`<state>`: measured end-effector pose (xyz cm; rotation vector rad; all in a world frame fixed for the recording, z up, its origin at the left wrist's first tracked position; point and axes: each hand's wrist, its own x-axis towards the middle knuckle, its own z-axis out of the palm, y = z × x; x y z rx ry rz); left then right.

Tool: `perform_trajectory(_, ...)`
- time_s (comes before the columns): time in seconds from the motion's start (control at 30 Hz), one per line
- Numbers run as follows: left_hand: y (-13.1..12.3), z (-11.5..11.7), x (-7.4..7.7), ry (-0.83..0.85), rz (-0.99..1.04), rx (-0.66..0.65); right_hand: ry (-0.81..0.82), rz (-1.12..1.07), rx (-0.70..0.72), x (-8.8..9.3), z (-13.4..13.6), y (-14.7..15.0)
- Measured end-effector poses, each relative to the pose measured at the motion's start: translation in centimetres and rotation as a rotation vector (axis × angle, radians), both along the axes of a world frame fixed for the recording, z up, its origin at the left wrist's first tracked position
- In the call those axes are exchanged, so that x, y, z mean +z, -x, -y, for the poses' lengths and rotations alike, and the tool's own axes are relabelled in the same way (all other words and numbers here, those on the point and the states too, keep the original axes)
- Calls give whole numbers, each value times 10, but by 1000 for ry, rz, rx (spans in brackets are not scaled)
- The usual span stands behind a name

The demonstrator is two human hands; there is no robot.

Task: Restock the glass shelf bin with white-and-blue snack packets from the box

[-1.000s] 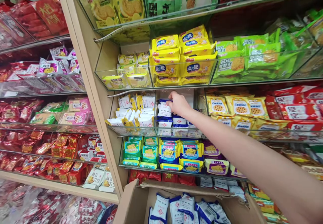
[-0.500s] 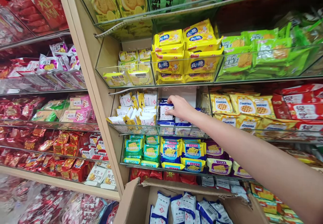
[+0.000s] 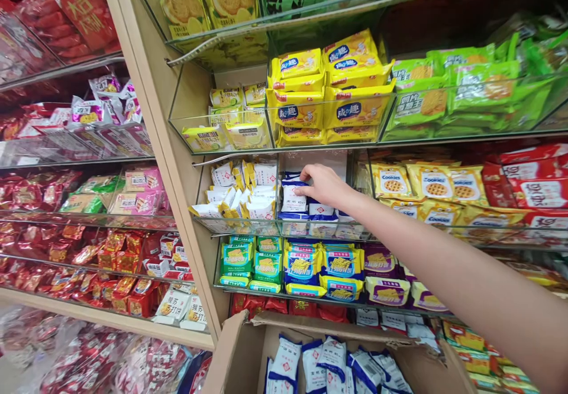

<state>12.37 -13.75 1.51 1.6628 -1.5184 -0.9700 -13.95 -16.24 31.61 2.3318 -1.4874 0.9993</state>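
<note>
My right hand (image 3: 326, 186) reaches in from the right to the middle shelf. Its fingers are curled, with thumb and fingertips at the right edge of a white-and-blue snack packet (image 3: 293, 197), which stands upright on top of others in a glass compartment. Similar packets (image 3: 322, 209) are partly under and behind the hand. Below the shelves, an open cardboard box (image 3: 239, 346) holds several loose white-and-blue packets (image 3: 286, 358) of the same look. My left hand is out of view.
White-and-yellow packets (image 3: 261, 196) fill the compartment to the left, yellow cookie packets (image 3: 390, 181) the one to the right. Glass fronts (image 3: 235, 226) edge the shelves. Green and blue soda biscuit packs (image 3: 302, 264) sit below. A wooden upright (image 3: 155, 145) divides off the left-hand shelves.
My right hand has shifted slightly right along the packet's top edge, showing more of its front. The packet keeps its place in the row. The view has moved very slightly.
</note>
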Motion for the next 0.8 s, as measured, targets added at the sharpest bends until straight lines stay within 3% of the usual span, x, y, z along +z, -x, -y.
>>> perform_trajectory(0.4,-1,-3,13,-141,-87,145,-88,-6,-20,5,5,2)
perform_trajectory(0.8,-2,-5,23,-187,-241,194,-25,74,6,7,10,-1)
